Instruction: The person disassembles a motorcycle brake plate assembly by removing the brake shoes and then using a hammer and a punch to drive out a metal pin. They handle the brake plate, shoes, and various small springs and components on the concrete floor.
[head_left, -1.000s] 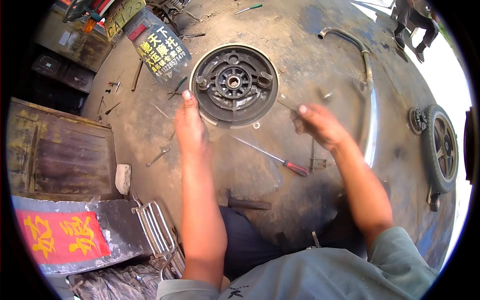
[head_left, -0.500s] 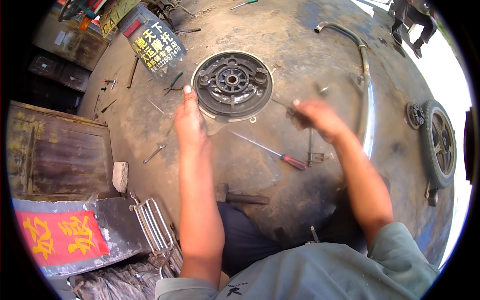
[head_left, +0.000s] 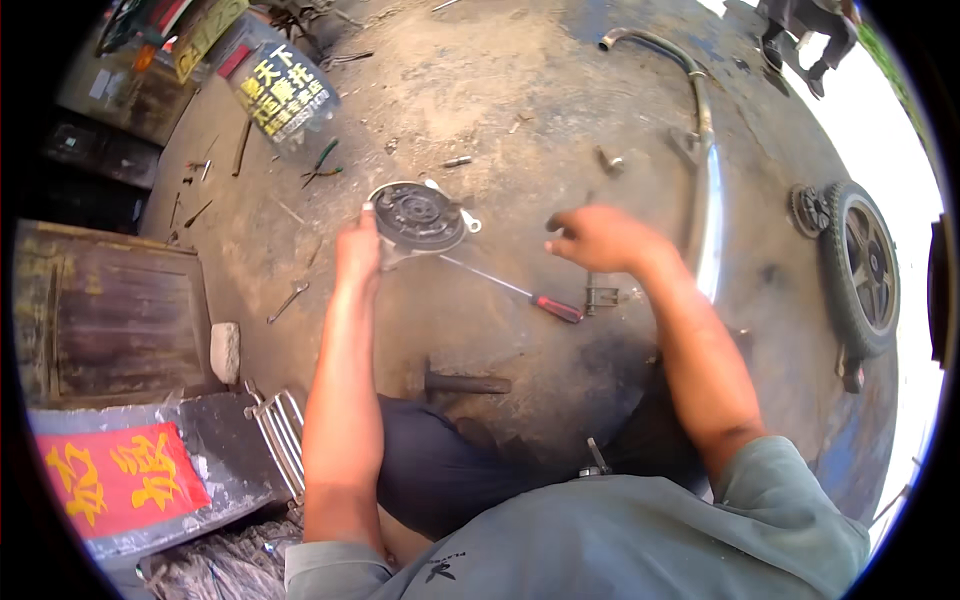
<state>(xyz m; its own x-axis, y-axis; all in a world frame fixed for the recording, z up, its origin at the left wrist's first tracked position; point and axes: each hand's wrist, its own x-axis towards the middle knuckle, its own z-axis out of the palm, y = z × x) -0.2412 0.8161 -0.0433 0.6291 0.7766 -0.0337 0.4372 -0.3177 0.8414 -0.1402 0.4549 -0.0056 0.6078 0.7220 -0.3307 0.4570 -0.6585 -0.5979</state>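
My left hand (head_left: 357,250) grips the left rim of a round dark metal disc (head_left: 422,217). This disc has a ringed face, a pale edge and a lug with a hole on its right side. To its right, my right hand (head_left: 603,238) hovers over the floor, thumb and forefinger apart, with nothing visible between them. Just below the disc a screwdriver (head_left: 556,308) with a red and black handle lies on the floor, its long shaft pointing toward the disc. A small metal cylinder (head_left: 457,161) rests beyond the disc.
A hammer (head_left: 465,383) lies near my legs. Pliers (head_left: 323,166) and a wrench (head_left: 288,302) are on the left. A curved exhaust pipe (head_left: 706,150) and a wheel (head_left: 866,268) are on the right. A wooden cabinet (head_left: 125,315) stands left; another person (head_left: 812,40) is far right.
The disc in my left hand now looks smaller and tilted, farther from my head. My right hand has moved slightly left; the thin thing seen by its fingers no longer shows. The view has shifted.
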